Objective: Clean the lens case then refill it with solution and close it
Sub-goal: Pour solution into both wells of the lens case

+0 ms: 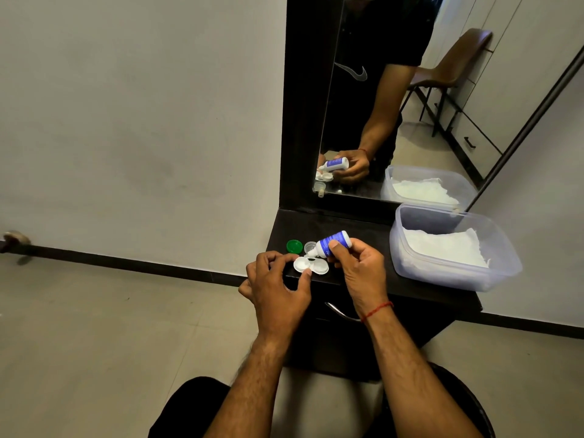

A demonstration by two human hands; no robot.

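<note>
While the right hand tips a small white bottle with a blue label nozzle-down over the white twin-well lens case, the left hand steadies that case on the dark worktop.

Right grip is closed around the bottle's body, thumb on the label, its tip at the case's middle near a dark spot there; left grip pinches the case's near-left rim between thumb and forefinger. Both wells lie open. A round green screw cap and a clear plastic cap sit just behind the case. Farther right on the worktop stands a translucent rectangular plastic tub holding white tissue paper. A mirror rises behind.
</note>
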